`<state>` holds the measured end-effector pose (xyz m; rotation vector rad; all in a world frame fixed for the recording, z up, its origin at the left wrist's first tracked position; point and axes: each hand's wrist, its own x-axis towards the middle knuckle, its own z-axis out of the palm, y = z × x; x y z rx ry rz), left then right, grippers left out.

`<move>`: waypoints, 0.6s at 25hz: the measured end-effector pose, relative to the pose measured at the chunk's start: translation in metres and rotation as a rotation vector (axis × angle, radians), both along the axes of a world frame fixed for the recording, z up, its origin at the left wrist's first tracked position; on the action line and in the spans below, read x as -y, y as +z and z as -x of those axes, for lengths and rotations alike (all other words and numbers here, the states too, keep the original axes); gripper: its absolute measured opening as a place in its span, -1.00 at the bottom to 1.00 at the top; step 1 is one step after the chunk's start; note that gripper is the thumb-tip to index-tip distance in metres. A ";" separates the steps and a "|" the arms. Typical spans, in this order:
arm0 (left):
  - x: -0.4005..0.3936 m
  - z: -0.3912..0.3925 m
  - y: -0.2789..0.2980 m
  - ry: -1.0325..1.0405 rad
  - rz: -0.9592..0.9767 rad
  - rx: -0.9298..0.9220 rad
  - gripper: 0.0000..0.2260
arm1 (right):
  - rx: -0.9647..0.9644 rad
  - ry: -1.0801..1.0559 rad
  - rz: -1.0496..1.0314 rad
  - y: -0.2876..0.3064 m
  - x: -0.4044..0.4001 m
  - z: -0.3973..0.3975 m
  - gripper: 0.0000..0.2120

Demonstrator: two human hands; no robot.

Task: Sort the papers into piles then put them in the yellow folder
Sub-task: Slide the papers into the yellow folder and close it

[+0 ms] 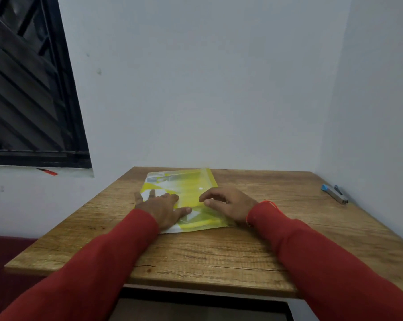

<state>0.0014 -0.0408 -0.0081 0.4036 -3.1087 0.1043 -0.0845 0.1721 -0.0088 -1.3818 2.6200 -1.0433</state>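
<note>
I see both hands, left (160, 208) flat, right (228, 202) loosely curled, resting on the folder (191, 181) at twelve o'clock; papers (170, 229) protruding underneath could crease.

The light is soft and a bit dim, with no strong sunshine. The window (31, 84) at 10 o'clock is dark, so the light seems to come from inside the room. The wall (196, 89) looks flat grey-blue. Faint, soft shadows sit under the hands on the worktop (207, 251). The yellow folder (191, 193) has pale shiny glare. Straight lines bend at the edges. Everything looks slightly blurry.
</note>
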 end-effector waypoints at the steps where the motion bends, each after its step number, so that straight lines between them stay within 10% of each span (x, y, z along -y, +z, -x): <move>1: 0.008 0.003 0.003 0.026 0.022 0.021 -0.45 | -0.039 -0.016 -0.006 -0.001 -0.001 0.000 -0.79; 7: 0.047 0.016 -0.005 0.118 -0.216 -0.038 -0.50 | -0.026 -0.037 -0.269 -0.010 0.001 0.009 -0.59; 15: 0.045 0.010 -0.012 0.124 -0.169 -0.232 -0.37 | 0.021 -0.210 -0.042 0.000 -0.027 0.018 -0.71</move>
